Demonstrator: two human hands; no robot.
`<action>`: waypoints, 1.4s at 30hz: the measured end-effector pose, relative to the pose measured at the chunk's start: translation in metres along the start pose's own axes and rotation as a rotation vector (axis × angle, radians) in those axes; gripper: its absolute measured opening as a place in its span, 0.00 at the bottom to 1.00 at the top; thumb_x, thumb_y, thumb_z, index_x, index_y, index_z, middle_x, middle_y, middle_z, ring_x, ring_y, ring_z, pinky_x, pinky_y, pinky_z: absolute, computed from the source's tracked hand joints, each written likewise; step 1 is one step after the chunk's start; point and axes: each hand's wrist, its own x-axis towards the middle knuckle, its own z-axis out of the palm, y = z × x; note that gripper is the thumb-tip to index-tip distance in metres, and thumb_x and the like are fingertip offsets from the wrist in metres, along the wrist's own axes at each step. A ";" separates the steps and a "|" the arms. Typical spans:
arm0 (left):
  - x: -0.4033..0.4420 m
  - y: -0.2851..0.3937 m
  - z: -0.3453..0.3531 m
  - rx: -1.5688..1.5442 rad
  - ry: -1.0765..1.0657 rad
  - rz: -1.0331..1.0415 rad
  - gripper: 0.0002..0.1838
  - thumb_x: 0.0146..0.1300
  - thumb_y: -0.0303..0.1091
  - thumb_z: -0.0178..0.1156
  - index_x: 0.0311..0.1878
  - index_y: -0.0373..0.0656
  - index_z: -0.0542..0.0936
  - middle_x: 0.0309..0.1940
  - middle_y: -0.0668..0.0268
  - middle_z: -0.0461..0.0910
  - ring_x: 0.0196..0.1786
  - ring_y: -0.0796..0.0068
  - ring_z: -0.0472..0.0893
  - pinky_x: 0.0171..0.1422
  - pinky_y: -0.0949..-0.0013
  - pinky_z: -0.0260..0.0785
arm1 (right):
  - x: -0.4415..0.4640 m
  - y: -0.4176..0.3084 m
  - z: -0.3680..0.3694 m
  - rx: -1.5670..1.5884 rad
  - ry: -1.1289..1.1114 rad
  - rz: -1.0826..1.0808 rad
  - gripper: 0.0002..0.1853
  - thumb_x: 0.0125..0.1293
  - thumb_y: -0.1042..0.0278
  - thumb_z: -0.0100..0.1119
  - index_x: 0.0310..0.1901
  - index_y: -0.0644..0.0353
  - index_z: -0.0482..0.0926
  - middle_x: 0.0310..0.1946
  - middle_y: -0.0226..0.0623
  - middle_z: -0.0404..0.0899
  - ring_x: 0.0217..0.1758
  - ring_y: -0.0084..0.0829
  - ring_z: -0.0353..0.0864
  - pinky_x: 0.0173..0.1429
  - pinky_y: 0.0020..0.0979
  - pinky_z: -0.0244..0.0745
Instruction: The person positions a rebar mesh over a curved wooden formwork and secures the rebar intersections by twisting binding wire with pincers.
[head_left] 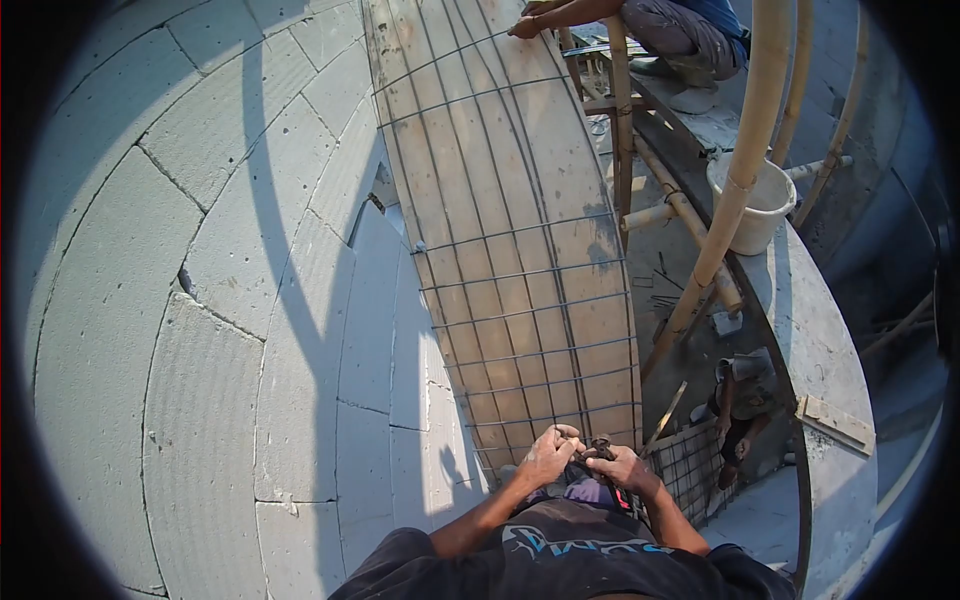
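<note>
Head view: L hand [550, 456] and R hand [624, 468] are close together at the near end of a grid of thin metal bars [550, 269]. It lies on a long wood board [580, 160] that runs up and away. R fingers are curled round a dark tool [601, 446]; L fingers are bent in just beside it — can't tell if they pinch smth, it's too small. Big pale blocks [215, 380] fill the L side. On the R, a white bucket [757, 232] sits on a ledge [800, 330] nr bamboo poles [737, 190]. Up top, another person's hand [525, 27] is at the board's R edge. Lower R, one more person [745, 392] is by a 2nd grid [695, 468].
</note>
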 end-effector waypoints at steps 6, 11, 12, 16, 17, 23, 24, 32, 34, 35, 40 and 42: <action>0.004 -0.006 0.005 0.010 -0.014 -0.010 0.15 0.74 0.33 0.55 0.56 0.32 0.71 0.41 0.62 0.85 0.39 0.81 0.79 0.47 0.74 0.74 | -0.009 -0.005 0.000 -0.029 0.032 -0.063 0.12 0.70 0.61 0.63 0.42 0.62 0.84 0.25 0.24 0.75 0.27 0.17 0.70 0.32 0.26 0.66; 0.004 -0.002 0.007 0.028 -0.025 -0.010 0.15 0.74 0.33 0.55 0.56 0.33 0.71 0.41 0.62 0.85 0.39 0.81 0.79 0.47 0.74 0.75 | -0.011 -0.006 0.000 -0.069 0.060 -0.052 0.13 0.70 0.61 0.63 0.46 0.63 0.84 0.25 0.24 0.75 0.27 0.17 0.71 0.32 0.26 0.67; 0.004 -0.003 0.007 0.033 -0.025 -0.012 0.15 0.74 0.33 0.55 0.56 0.33 0.71 0.41 0.62 0.85 0.39 0.81 0.79 0.47 0.74 0.75 | -0.010 -0.005 -0.001 -0.074 0.058 -0.052 0.13 0.70 0.61 0.63 0.47 0.63 0.84 0.25 0.24 0.75 0.27 0.17 0.71 0.33 0.26 0.67; 0.006 -0.007 0.007 0.015 -0.019 -0.008 0.15 0.74 0.33 0.55 0.56 0.33 0.71 0.41 0.62 0.85 0.39 0.81 0.79 0.47 0.74 0.75 | -0.008 -0.002 -0.004 -0.086 0.043 -0.040 0.14 0.70 0.61 0.63 0.48 0.62 0.84 0.25 0.25 0.75 0.28 0.17 0.71 0.33 0.26 0.68; 0.006 -0.007 0.006 0.026 -0.012 -0.010 0.15 0.74 0.33 0.55 0.56 0.33 0.71 0.41 0.62 0.85 0.39 0.81 0.79 0.47 0.74 0.75 | -0.007 -0.003 -0.004 -0.084 0.039 -0.034 0.14 0.70 0.61 0.63 0.48 0.62 0.85 0.25 0.25 0.76 0.28 0.18 0.72 0.33 0.26 0.68; 0.003 -0.007 0.005 0.049 0.022 -0.022 0.16 0.73 0.34 0.56 0.56 0.32 0.71 0.41 0.62 0.85 0.38 0.81 0.78 0.47 0.74 0.74 | -0.006 -0.008 -0.004 -0.093 0.015 -0.079 0.14 0.69 0.61 0.63 0.46 0.63 0.84 0.25 0.26 0.77 0.28 0.19 0.73 0.34 0.27 0.68; 0.004 -0.009 0.005 0.056 0.024 -0.021 0.16 0.73 0.34 0.56 0.56 0.32 0.71 0.41 0.62 0.85 0.38 0.81 0.78 0.47 0.74 0.74 | -0.005 -0.006 -0.004 -0.075 0.015 -0.070 0.13 0.69 0.60 0.63 0.45 0.63 0.84 0.25 0.26 0.77 0.28 0.19 0.73 0.34 0.27 0.68; 0.005 0.004 0.010 0.057 0.043 -0.033 0.15 0.76 0.38 0.52 0.54 0.35 0.75 0.38 0.65 0.86 0.36 0.80 0.80 0.43 0.73 0.75 | -0.001 0.010 -0.009 0.022 -0.006 -0.031 0.13 0.68 0.60 0.65 0.35 0.62 0.80 0.25 0.26 0.77 0.28 0.19 0.72 0.33 0.27 0.67; 0.008 -0.001 0.011 0.044 0.046 0.021 0.15 0.78 0.39 0.50 0.53 0.35 0.76 0.37 0.65 0.86 0.35 0.80 0.80 0.43 0.73 0.75 | -0.003 0.006 -0.009 0.001 0.005 -0.053 0.12 0.68 0.61 0.65 0.34 0.62 0.80 0.25 0.26 0.76 0.28 0.19 0.72 0.33 0.26 0.67; 0.008 -0.003 0.012 0.053 0.042 0.022 0.15 0.78 0.39 0.49 0.53 0.35 0.76 0.37 0.65 0.86 0.35 0.80 0.80 0.43 0.73 0.75 | -0.005 0.005 -0.009 -0.010 0.010 -0.064 0.12 0.68 0.62 0.65 0.34 0.63 0.80 0.24 0.26 0.76 0.28 0.19 0.72 0.33 0.26 0.66; 0.010 0.001 0.016 0.053 0.007 0.059 0.15 0.78 0.38 0.48 0.53 0.35 0.76 0.37 0.64 0.86 0.37 0.78 0.81 0.44 0.72 0.76 | -0.007 0.007 -0.010 0.056 0.012 -0.074 0.09 0.67 0.64 0.64 0.36 0.63 0.81 0.24 0.25 0.74 0.28 0.19 0.69 0.33 0.27 0.65; 0.012 -0.002 0.019 0.021 0.024 0.077 0.14 0.78 0.37 0.49 0.52 0.36 0.76 0.36 0.64 0.86 0.35 0.79 0.81 0.43 0.72 0.76 | -0.007 0.008 -0.011 0.053 0.015 -0.074 0.09 0.67 0.64 0.63 0.35 0.63 0.81 0.24 0.25 0.74 0.28 0.19 0.68 0.33 0.27 0.64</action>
